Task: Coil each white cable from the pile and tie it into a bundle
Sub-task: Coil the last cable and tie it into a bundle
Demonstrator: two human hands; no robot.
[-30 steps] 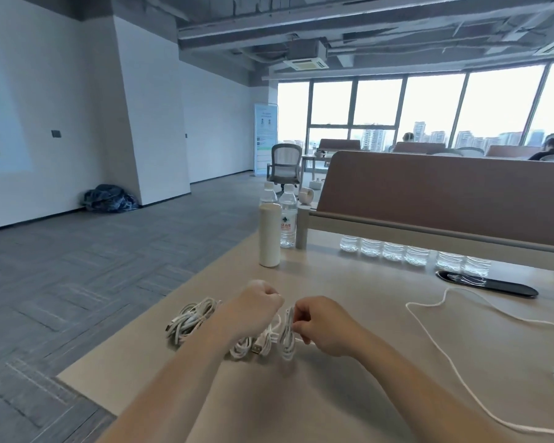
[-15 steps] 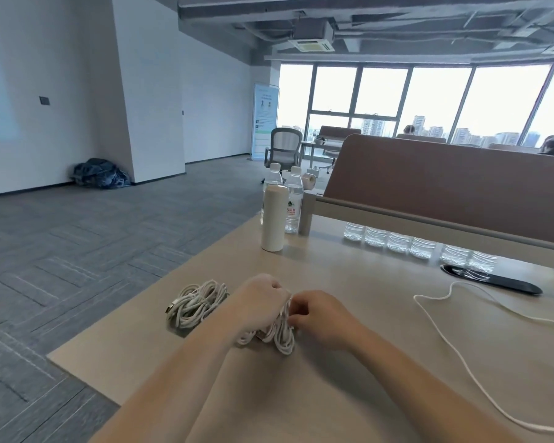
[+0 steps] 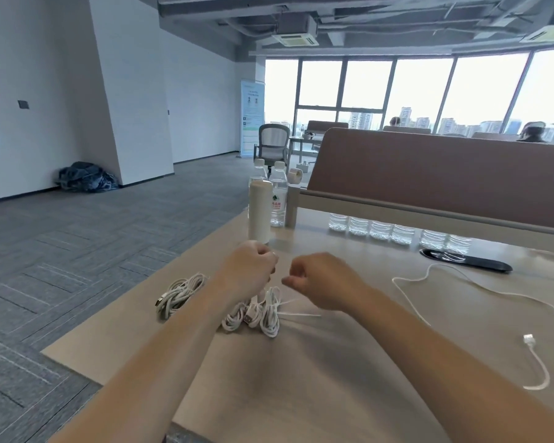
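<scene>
A coiled white cable bundle (image 3: 259,316) sits on the tan table (image 3: 333,372) just under my two hands. My left hand (image 3: 250,270) is a fist right above the coil and grips its upper loops; my wrist hides part of it. My right hand (image 3: 320,279) hovers a little to the right with its fingers curled, and a thin white tie (image 3: 296,310) runs from the bundle toward it. A second coiled bundle (image 3: 179,295) lies to the left. One loose white cable (image 3: 461,284) snakes across the right side, its plug (image 3: 528,338) near the front.
A white cylinder bottle (image 3: 259,215) and water bottles (image 3: 279,199) stand behind my hands. A brown desk divider (image 3: 429,174) runs along the back, with a row of bottles (image 3: 381,231) and a black oval object (image 3: 467,262) below it. The table's left edge drops to grey carpet.
Both hands have risen and drawn apart; before, they were pressed together on the coil. The bundle now sits below them with the tie strands trailing right.
</scene>
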